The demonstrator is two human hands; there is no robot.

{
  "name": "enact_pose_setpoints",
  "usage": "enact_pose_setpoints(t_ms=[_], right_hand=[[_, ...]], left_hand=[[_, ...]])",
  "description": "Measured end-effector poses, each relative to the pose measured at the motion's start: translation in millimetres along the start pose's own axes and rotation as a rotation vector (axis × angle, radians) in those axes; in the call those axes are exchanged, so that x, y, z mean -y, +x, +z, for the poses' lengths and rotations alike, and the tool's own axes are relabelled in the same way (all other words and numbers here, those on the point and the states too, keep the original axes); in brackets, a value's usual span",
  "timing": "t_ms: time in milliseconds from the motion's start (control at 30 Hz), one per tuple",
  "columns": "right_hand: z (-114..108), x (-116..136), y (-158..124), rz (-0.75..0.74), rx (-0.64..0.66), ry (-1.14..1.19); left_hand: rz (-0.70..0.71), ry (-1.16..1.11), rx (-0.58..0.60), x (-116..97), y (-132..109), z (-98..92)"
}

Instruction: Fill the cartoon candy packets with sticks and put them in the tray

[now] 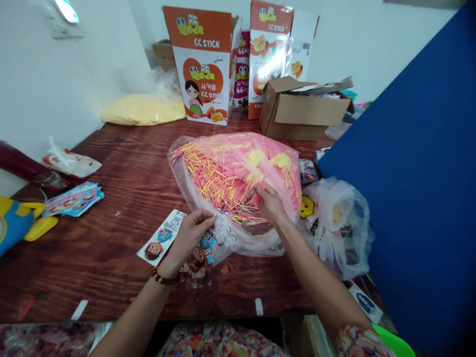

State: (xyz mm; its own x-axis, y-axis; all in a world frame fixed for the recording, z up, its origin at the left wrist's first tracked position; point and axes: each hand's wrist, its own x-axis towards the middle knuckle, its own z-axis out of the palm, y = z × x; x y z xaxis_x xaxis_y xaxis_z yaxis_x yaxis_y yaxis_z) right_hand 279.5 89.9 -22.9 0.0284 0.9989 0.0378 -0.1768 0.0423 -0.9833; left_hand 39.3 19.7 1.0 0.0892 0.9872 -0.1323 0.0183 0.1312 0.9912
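A large clear plastic bag [238, 247] lies open on the table, full of thin pink and yellow sticks [215, 181]. My right hand [270, 202] reaches into its mouth with fingers closed on some pink sticks, partly hidden by the hand. In front of the bag, my left hand [194, 229] pinches the edge of a small clear printed packet [223, 233] with cartoon pictures. More such packets [197, 263] are beneath that hand and wrist. Left of them lies a flat white printed packet [159, 240] showing a cartoon face.
Printed CC Stick cartons [208, 74] and an open brown box [308, 111] stand behind. A bag of yellow sticks [143, 110] is back left; colourful packets [76, 198] and a blue-yellow toy [18, 223] lie left. A knotted clear bag [340, 228] sits right, near a blue panel [409, 148].
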Motion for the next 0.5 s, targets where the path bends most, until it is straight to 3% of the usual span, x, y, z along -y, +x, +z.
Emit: enact_pose_setpoints(t_ms=[133, 367, 500], right_hand=[[16, 15, -20, 0.037, 0.129, -0.091], [32, 28, -40, -0.234, 0.323, -0.546], [33, 25, -38, -0.28, 0.398, -0.68]], left_hand=[[0.053, 0.056, 0.061, -1, 11, 11.6], [0.106, 0.099, 0.084, 10, 20, 15.9], [0.132, 0.173, 0.108, 15, 23, 14.2]])
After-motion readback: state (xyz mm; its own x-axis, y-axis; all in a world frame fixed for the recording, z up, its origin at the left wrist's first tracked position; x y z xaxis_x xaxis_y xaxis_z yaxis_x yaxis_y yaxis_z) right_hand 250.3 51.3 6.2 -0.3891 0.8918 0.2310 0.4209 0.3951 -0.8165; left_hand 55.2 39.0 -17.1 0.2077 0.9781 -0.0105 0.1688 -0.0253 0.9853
